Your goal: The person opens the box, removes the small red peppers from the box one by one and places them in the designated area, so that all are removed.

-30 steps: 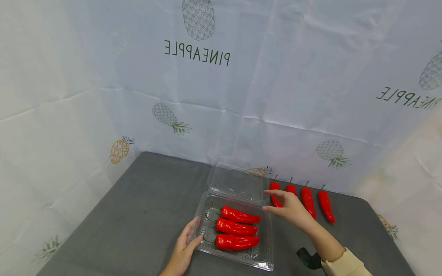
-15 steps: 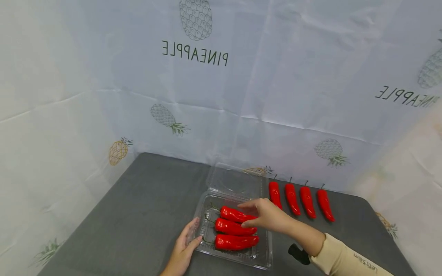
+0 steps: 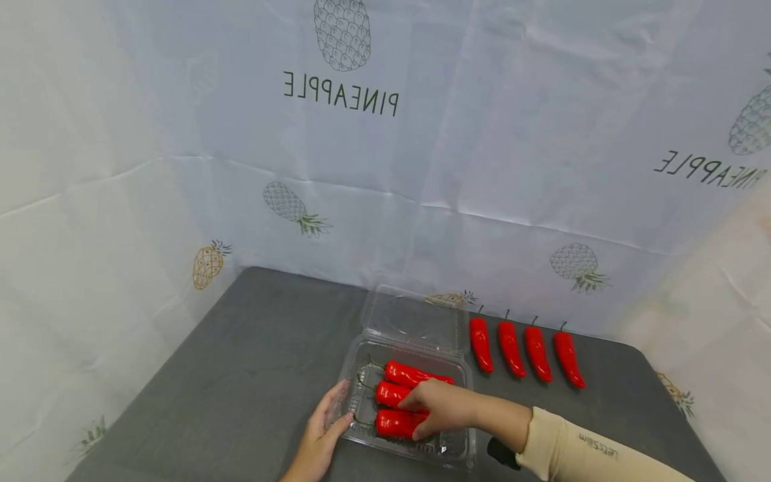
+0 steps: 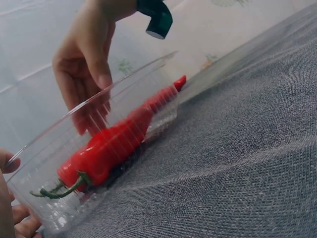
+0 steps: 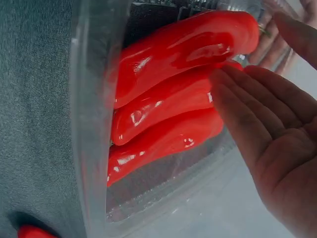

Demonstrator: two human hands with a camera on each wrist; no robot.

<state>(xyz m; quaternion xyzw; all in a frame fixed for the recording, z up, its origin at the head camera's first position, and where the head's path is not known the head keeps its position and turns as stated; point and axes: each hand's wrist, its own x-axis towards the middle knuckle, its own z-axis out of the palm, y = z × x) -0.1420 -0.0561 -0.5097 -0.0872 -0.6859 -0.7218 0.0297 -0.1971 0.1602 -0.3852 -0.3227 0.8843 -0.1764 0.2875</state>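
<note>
Head view, your left hand [image 3: 318, 432] gripping clear box [image 3: 463, 383], right hand [image 3: 442, 406], thumb wide from fingers, over its three red peppers [image 3: 390, 395].

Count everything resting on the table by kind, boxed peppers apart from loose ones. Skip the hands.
Boxed red peppers: 3
Loose red peppers: 4
Clear plastic box, counted with its open lid: 1
Total: 8

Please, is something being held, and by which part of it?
The left grip holds the clear container by its left side; the right grip, over the red peppers, holds nothing.
</note>
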